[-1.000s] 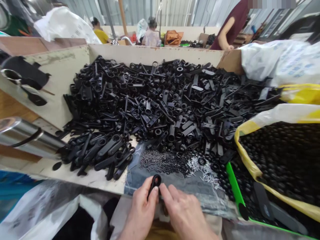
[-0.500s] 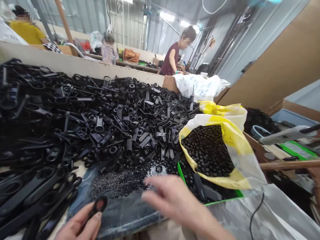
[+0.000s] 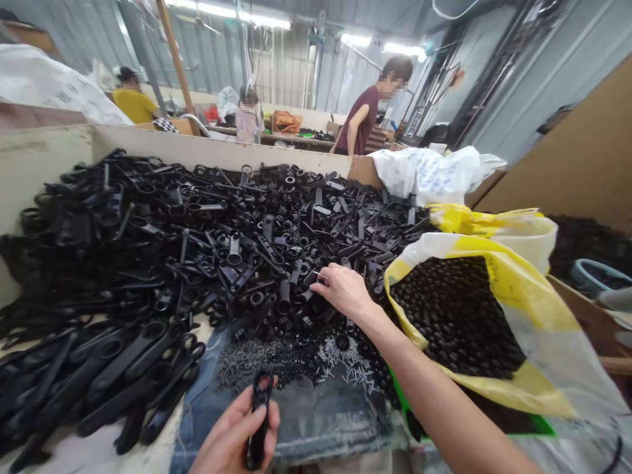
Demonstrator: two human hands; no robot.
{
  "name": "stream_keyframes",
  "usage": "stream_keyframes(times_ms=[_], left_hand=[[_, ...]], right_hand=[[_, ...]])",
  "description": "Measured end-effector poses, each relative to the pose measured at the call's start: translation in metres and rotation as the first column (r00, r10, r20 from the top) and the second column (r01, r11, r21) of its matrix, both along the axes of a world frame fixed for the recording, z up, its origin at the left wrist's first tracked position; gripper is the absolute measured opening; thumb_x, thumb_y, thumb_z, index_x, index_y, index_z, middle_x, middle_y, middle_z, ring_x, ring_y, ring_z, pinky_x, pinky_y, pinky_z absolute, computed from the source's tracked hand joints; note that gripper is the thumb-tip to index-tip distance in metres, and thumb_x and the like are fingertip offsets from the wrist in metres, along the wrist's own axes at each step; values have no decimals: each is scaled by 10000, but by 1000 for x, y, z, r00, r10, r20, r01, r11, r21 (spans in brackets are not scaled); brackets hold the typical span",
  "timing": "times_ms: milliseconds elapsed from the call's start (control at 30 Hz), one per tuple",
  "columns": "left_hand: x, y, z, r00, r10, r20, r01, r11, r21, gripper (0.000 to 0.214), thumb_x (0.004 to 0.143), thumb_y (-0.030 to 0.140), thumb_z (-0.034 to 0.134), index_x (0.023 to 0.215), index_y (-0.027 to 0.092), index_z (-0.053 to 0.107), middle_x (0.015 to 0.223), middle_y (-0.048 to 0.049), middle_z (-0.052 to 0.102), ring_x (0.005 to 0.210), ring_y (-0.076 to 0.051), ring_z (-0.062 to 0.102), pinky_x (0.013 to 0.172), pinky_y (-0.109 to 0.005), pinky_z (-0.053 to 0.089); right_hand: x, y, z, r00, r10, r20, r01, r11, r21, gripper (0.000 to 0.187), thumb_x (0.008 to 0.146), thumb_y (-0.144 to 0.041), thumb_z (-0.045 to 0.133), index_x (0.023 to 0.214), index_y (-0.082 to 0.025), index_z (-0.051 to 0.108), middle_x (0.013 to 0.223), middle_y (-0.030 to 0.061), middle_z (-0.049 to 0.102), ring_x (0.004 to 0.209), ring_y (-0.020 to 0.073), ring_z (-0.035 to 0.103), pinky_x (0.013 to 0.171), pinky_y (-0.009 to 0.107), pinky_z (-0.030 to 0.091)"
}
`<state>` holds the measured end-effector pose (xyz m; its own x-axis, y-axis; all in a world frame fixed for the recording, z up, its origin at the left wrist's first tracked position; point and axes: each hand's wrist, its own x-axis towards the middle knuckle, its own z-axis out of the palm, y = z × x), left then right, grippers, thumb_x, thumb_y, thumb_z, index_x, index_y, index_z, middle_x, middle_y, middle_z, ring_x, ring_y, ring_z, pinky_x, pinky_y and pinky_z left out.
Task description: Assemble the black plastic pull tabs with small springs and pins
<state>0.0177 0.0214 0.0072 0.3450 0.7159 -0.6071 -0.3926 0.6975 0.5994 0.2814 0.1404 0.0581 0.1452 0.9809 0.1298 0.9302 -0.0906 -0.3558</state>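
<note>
Hands split between part and pile

Left hand [image 3: 232,438] clasps a black lever [image 3: 259,411] upright at the bench's near edge, clear of the heap. Right hand [image 3: 345,289] curls into the parts pile [image 3: 197,237]; its pinch is hidden.

We see matt black plastic on the loop-ended lever [image 3: 259,421] and the heap of parts [image 3: 197,230]; pins [image 3: 345,359] shiny metal; bag [image 3: 498,283] glossy yellow plastic film; cloth [image 3: 316,415] faded denim, rough.
</note>
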Motion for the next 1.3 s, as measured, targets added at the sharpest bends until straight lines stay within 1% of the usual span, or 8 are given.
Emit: stream_keyframes(times_ms=[200,367,433,500,633,900,1067,1300], left_hand=[[-5,3,-5,998,45,52,-49,996,71,471,666,266,931,1078,184,718,849,-43,748,681,-155,661,618,-252,463],[-4,0,-3,975,220,24,-220,952,215,442,706,236,844,1109,200,668,997,-84,790,852,-209,693,715,-294,503],[-2,-4,2,961,270,52,-275,937,216,429,760,268,808,1157,214,653,1073,-83,782,951,-228,693,795,-320,514],[1,-9,8,951,295,87,-307,931,199,431,825,323,766,1229,239,640,1182,-80,754,1071,-247,672,892,-351,510],[4,-17,15,947,304,105,-320,921,223,442,841,327,750,1265,270,640,1243,-69,723,1139,-257,634,950,-371,495],[6,-22,11,960,274,61,-280,918,282,397,880,378,740,1241,261,624,1258,-81,696,1111,-247,605,844,-342,491],[10,-27,13,973,232,-2,-218,919,330,392,900,487,745,1205,257,658,1251,-72,697,1098,-228,604,900,-326,491],[6,-25,-7,974,185,-132,-126,923,362,482,857,573,770,1186,225,725,1098,-89,772,1027,-257,688,902,-352,551]], right_hand=[[9,-21,0,969,24,-244,-8,998,65,146,860,-281,764,771,-215,669,796,4,694,781,192,639,705,274,433],[-32,-86,-5,842,50,-538,-21,998,60,324,956,-481,599,821,-197,677,699,2,674,576,144,541,539,244,408],[-62,-119,-21,573,-13,-819,-44,998,-47,370,863,-540,730,765,-186,694,656,7,673,532,128,507,500,237,374],[-92,-145,-44,361,-73,-930,-50,994,-97,432,816,-599,782,736,-181,703,606,3,652,520,126,502,511,239,389],[-131,-166,-80,173,-134,-976,26,991,-131,521,757,-682,818,699,-176,709,583,15,638,534,150,547,533,262,452],[-146,-168,-83,88,-112,-990,90,990,-104,507,755,-658,844,733,-161,743,673,45,708,624,174,639,652,289,547],[-149,-169,-84,118,-96,-988,114,990,-83,468,787,-612,839,730,-158,743,680,42,712,631,169,622,631,268,523],[-152,-170,-86,116,-116,-986,145,984,-99,468,778,-610,837,704,-171,693,666,27,672,627,163,579,659,291,532]])
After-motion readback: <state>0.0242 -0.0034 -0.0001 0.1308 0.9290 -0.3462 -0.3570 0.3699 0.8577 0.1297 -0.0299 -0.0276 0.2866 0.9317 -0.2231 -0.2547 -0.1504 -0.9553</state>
